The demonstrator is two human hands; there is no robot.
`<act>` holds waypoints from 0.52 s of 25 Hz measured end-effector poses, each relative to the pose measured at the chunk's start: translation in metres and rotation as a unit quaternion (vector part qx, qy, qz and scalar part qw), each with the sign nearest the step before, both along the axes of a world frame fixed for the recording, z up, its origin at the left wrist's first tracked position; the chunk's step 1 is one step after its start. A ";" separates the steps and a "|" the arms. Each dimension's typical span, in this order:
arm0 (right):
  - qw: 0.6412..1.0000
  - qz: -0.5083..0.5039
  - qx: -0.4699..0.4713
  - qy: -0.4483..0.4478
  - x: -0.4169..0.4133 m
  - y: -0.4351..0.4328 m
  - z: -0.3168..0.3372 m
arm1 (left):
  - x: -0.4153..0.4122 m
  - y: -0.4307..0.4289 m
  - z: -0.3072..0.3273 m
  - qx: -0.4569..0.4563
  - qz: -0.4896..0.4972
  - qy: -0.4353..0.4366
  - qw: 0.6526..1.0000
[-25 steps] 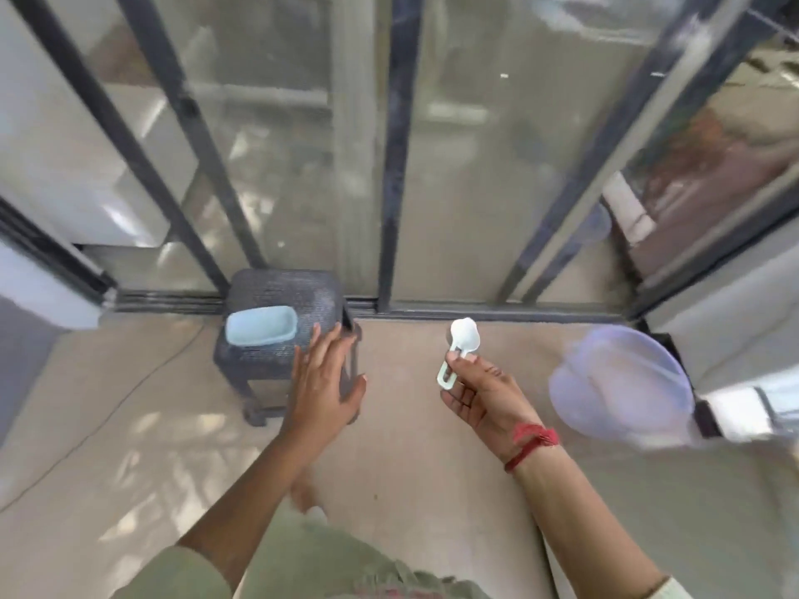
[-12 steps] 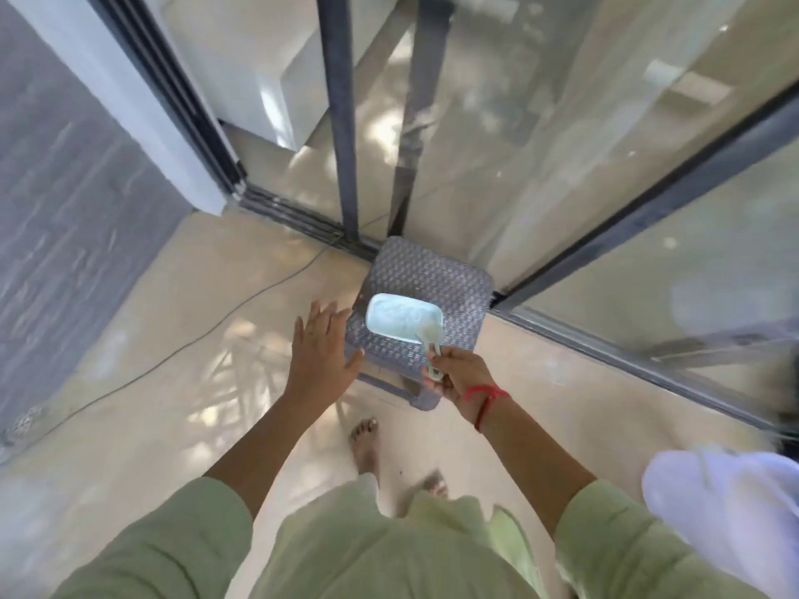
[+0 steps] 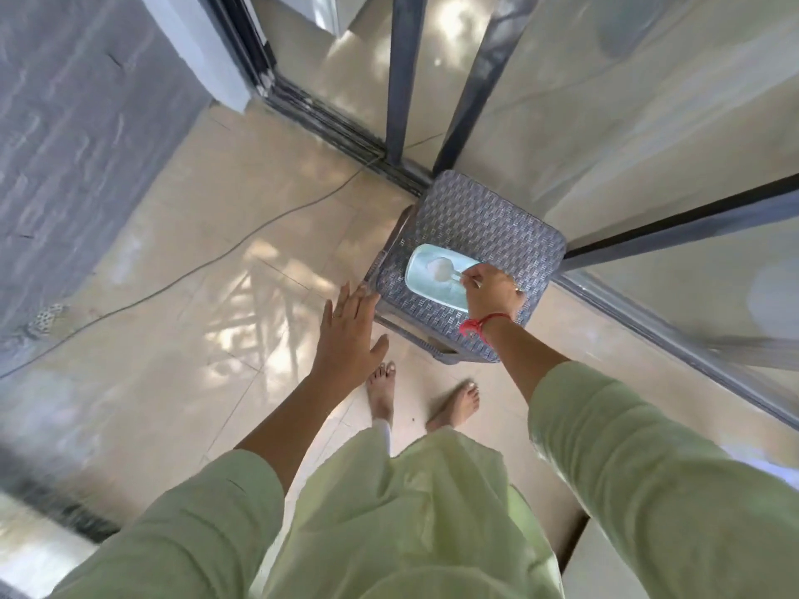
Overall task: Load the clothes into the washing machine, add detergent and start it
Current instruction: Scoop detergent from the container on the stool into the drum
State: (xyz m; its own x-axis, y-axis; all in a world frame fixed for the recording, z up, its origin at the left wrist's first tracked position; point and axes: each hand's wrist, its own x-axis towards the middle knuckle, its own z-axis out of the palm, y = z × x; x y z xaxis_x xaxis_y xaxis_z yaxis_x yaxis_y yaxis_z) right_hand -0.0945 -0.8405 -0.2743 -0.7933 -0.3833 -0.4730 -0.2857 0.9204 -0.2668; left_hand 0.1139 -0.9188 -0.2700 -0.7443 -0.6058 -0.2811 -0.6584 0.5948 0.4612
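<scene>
A pale blue detergent box (image 3: 428, 281) sits open on a grey woven stool (image 3: 480, 235). My right hand (image 3: 490, 291) pinches the handle of a white scoop (image 3: 445, 270), whose bowl lies inside the box among the powder. My left hand (image 3: 348, 330) hovers flat with straight fingers beside the stool's left edge and holds nothing. The washing machine and the clothes are out of view.
Glass sliding doors with dark frames (image 3: 400, 80) rise just behind the stool. A thin cable (image 3: 207, 263) runs across the beige tiled floor. A grey textured wall (image 3: 78, 144) stands at the left. My bare feet (image 3: 426, 399) stand in front of the stool.
The view has tilted down toward the stool. My right hand has carried the scoop from mid-air down into the detergent box. My left hand stays open beside the stool.
</scene>
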 end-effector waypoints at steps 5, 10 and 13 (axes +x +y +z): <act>0.997 0.027 0.054 0.047 0.000 0.005 -0.034 | -0.009 -0.006 -0.011 -0.011 -0.004 0.001 1.000; 0.998 0.014 0.000 0.056 0.000 0.011 -0.040 | -0.013 -0.004 -0.008 -0.022 -0.021 0.002 1.000; 0.993 0.022 -0.074 0.092 0.001 0.029 -0.016 | -0.018 0.003 0.000 -0.025 -0.053 0.004 0.998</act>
